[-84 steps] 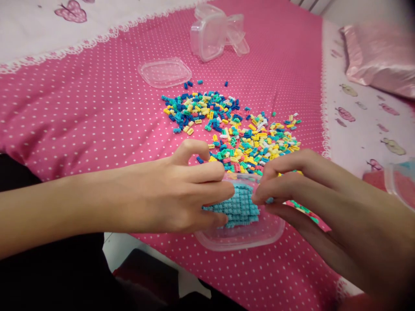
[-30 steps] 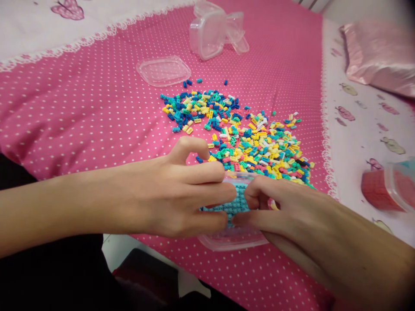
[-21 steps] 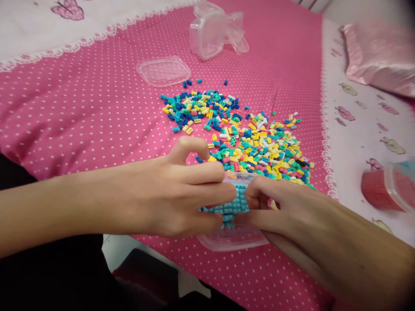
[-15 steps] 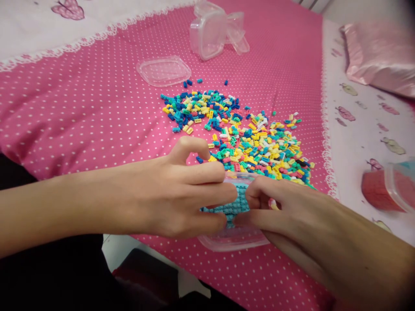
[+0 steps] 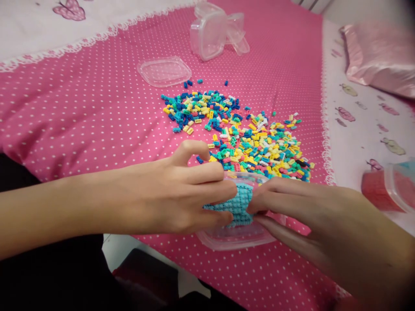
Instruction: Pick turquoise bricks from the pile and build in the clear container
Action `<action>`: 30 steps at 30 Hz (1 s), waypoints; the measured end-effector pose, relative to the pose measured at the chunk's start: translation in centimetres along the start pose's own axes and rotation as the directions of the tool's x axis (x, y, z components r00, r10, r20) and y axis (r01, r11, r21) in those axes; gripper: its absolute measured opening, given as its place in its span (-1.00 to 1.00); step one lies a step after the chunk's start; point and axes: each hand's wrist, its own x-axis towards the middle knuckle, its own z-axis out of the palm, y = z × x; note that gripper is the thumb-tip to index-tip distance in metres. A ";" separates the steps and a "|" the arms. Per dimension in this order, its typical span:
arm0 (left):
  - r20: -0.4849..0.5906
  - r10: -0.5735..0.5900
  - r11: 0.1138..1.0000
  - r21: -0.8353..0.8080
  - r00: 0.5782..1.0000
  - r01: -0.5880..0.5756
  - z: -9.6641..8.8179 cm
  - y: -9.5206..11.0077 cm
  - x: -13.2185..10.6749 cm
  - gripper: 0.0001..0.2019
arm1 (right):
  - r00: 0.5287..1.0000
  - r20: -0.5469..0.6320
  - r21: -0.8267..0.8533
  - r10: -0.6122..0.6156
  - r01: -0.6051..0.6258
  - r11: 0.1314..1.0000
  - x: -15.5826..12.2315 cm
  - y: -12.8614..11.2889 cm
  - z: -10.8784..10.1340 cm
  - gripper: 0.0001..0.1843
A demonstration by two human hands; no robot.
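A clear plastic container (image 5: pixel 240 242) stands near the front of the pink cloth, with light blue toy building bricks (image 5: pixel 242 206) packed in tight rows inside. My left hand (image 5: pixel 184 194) reaches over it from the left, its curled fingers closed down on the rows and hiding their left part. From the right, my right hand (image 5: pixel 301 211) has its fingertips together at the right edge of the same bricks; whatever lies under those fingertips is hidden. Just behind the container spreads a loose pile of small multicoloured bricks (image 5: pixel 259 142).
On the pink dotted cloth (image 5: pixel 97 108), a clear lid (image 5: pixel 164 71) lies flat behind the pile. Empty clear containers (image 5: pixel 210 34) are stacked at the back. To the right are a tub of red bricks (image 5: pixel 378 190) and a shiny pink bag (image 5: pixel 382 60).
My right hand has shifted a little right and its fingers have straightened, uncovering more of the light blue bricks. My left hand has stayed almost in place.
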 end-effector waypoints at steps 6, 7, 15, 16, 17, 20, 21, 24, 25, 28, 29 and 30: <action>0.004 0.008 1.000 0.017 1.000 -0.008 -0.1 0.0 0.1 -0.68 | 0.995 -0.045 0.100 0.089 -0.085 0.991 -0.1 -1.3 0.8 -0.72; 0.012 0.011 1.000 0.021 1.000 -0.011 -0.2 0.0 0.1 -0.67 | 0.995 -0.057 0.111 0.088 -0.081 0.990 -0.1 -1.4 0.9 -0.71; 0.022 0.012 0.999 0.036 1.000 -0.013 -0.3 -0.1 0.1 -0.67 | 0.993 -0.061 0.102 0.101 -0.094 0.990 0.0 -1.9 1.4 -0.75; 0.025 0.011 0.999 0.037 1.000 -0.012 -0.3 0.0 0.1 -0.67 | 0.993 -0.062 0.099 0.097 -0.091 0.991 0.0 -1.9 1.4 -0.77; 0.024 0.009 0.999 0.037 1.000 -0.010 -0.3 0.0 0.2 -0.67 | 0.994 -0.060 0.093 0.093 -0.087 0.992 0.1 -1.9 1.4 -0.78; 0.018 0.003 0.999 0.032 1.000 -0.004 -0.2 0.0 0.2 -0.65 | 0.995 -0.048 0.056 0.090 -0.087 0.995 0.2 -1.9 1.4 -0.81; 0.014 0.003 0.999 0.034 1.000 -0.003 -0.1 0.0 0.2 -0.65 | 0.995 -0.044 0.044 0.091 -0.089 0.995 0.3 -1.9 1.4 -0.82; -0.009 0.007 0.999 0.037 1.000 -0.006 0.0 0.0 0.2 -0.70 | 0.995 -0.047 0.020 0.087 -0.086 0.996 0.6 -1.8 1.5 -0.83; -0.013 0.009 0.999 0.037 1.000 -0.009 0.0 -0.1 0.2 -0.71 | 0.995 -0.050 0.013 0.084 -0.083 0.996 0.7 -1.8 1.5 -0.83; -0.009 0.007 0.999 0.037 1.000 -0.006 0.1 -0.1 0.2 -0.70 | 0.995 -0.059 -0.013 0.074 -0.075 0.997 0.9 -1.9 1.6 -0.81; -0.008 0.003 0.999 0.039 1.000 -0.003 0.1 -0.1 0.2 -0.68 | 0.996 -0.060 -0.025 0.065 -0.067 0.997 0.9 -1.9 1.6 -0.80; -0.007 0.001 0.999 0.040 1.000 -0.001 0.1 -0.1 0.2 -0.67 | 0.997 -0.058 -0.038 0.049 -0.052 0.998 1.0 -1.9 1.7 -0.81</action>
